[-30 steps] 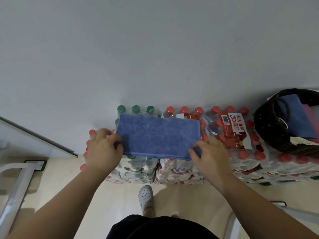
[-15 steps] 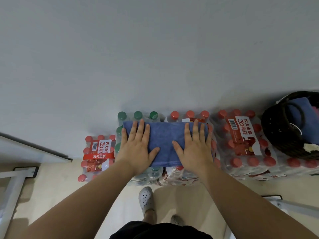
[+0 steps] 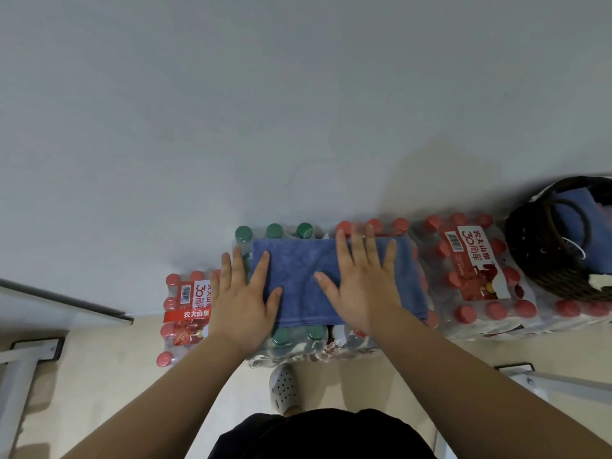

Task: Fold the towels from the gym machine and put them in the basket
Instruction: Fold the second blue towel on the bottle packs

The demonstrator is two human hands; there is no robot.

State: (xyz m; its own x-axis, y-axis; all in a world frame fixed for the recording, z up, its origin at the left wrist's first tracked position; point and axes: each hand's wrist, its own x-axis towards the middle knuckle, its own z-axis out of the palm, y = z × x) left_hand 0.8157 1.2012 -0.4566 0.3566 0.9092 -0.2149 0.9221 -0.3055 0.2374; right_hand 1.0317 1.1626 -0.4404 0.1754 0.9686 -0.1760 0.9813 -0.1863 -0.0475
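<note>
A folded blue towel (image 3: 303,276) lies flat on top of shrink-wrapped packs of water bottles (image 3: 477,276) against the wall. My left hand (image 3: 243,293) lies flat with straight fingers on the towel's left edge, partly over the bottles beside it. My right hand (image 3: 362,279) presses flat on the towel's right half, fingers spread. A dark woven basket (image 3: 533,250) stands on the packs at the far right, holding a blue towel (image 3: 573,220).
A lower pack of red-capped bottles (image 3: 187,309) sits at the left. White metal frame parts (image 3: 20,376) stand on the beige floor at the left and at the lower right (image 3: 556,382). My white shoe (image 3: 284,387) is below the packs.
A second ago both hands pinched the towel's near corners; they then pressed flat on it. Since half a second ago my left hand slid left and my right hand slid right.
</note>
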